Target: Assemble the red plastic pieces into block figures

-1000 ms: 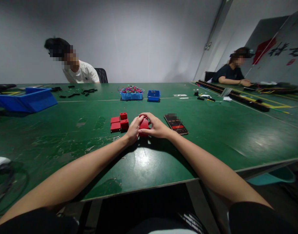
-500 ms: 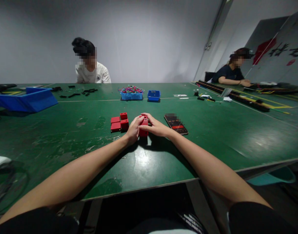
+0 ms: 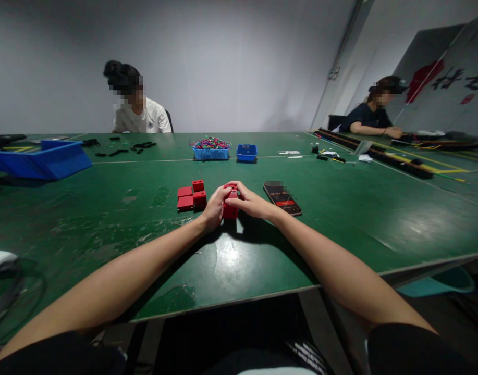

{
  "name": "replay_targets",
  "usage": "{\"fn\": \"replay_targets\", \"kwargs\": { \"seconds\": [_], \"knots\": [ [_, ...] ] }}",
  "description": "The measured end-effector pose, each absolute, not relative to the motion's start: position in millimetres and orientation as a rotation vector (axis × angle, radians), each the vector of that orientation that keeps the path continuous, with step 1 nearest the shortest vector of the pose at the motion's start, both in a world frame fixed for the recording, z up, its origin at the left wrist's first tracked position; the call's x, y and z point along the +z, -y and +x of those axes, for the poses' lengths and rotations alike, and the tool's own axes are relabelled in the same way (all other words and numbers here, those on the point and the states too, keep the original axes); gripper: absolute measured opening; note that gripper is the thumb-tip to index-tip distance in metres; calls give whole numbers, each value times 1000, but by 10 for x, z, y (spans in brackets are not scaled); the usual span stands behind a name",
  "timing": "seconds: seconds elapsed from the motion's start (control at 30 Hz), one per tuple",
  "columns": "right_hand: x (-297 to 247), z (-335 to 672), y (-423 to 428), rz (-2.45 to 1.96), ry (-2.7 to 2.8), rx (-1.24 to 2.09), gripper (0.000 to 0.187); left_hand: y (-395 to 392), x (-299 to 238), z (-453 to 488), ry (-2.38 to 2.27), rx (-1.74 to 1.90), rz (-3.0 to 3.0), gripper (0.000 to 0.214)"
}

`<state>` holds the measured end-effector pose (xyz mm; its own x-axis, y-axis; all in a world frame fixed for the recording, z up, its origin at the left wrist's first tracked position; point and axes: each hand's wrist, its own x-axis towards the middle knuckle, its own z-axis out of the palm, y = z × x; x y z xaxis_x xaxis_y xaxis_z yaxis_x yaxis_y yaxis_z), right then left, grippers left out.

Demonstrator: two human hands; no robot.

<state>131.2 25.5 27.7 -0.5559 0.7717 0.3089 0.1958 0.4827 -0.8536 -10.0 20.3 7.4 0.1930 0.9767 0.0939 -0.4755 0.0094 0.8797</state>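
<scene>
Between my two hands a red block stands on the green table. My left hand is closed round its left side, with the thumb on the upper part. From the right, my right hand grips it, the thumb across its near face and the fingers curled over the back. Small dark holes show on top of the block; the rest is largely covered by my fingers. Just left of my left hand lie several more red blocks, some with holes. A phone with a running timer display lies right of my right hand.
Farther back are a light-blue bin heaped with small coloured pieces and a small blue tray. A large blue bin stands at left, black pieces beyond it. One person sits opposite, another at far right.
My right thumb has shifted slightly upward on the red block, and both hands stay round it. The person opposite has leaned a little to the left.
</scene>
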Motion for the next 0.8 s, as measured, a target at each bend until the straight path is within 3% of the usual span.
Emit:
{"fn": "replay_targets", "kwargs": {
  "seconds": [0.23,0.8],
  "knots": [
    [270,1334,-266,-776,2022,1043,46,-189,70,-69,-695,1278,1016,47],
    [275,1328,-250,-725,2066,1023,46,-196,46,-81,-709,1282,1051,43]
  ]
}}
